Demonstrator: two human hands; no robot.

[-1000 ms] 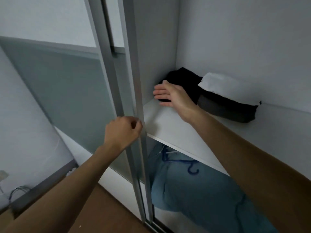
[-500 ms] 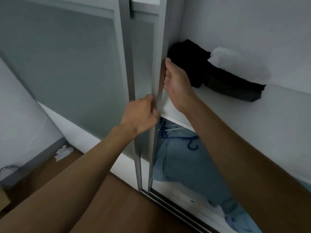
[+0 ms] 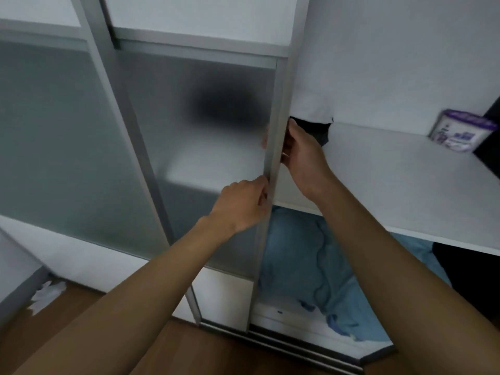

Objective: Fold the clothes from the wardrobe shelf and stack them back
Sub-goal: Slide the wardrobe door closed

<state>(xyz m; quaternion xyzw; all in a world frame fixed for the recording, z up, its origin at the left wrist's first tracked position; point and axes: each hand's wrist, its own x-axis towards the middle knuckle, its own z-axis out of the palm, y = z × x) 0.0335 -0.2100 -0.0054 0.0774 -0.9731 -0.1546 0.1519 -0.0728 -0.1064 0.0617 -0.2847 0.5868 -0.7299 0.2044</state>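
Observation:
A frosted-glass sliding door (image 3: 205, 147) with a grey metal frame covers the left part of the wardrobe. My left hand (image 3: 243, 204) grips its right edge from the front. My right hand (image 3: 303, 155) holds the same edge from the inner side, a little higher. Behind the door, a pile of dark and white folded clothes (image 3: 313, 117) lies on the white shelf (image 3: 392, 180); most of the pile shows only as a dark blur through the glass.
A white tub with a purple lid (image 3: 460, 131) stands at the shelf's back right beside a dark object (image 3: 489, 142). Blue fabric (image 3: 311, 272) lies under the shelf. Brown wooden floor (image 3: 189, 353) runs along the door track; crumpled white paper (image 3: 46, 293) lies at the left.
Both hands closed on the door's edge and the door slid right, covering most of the clothes pile. My view shifted right, bringing the purple-lidded tub into sight.

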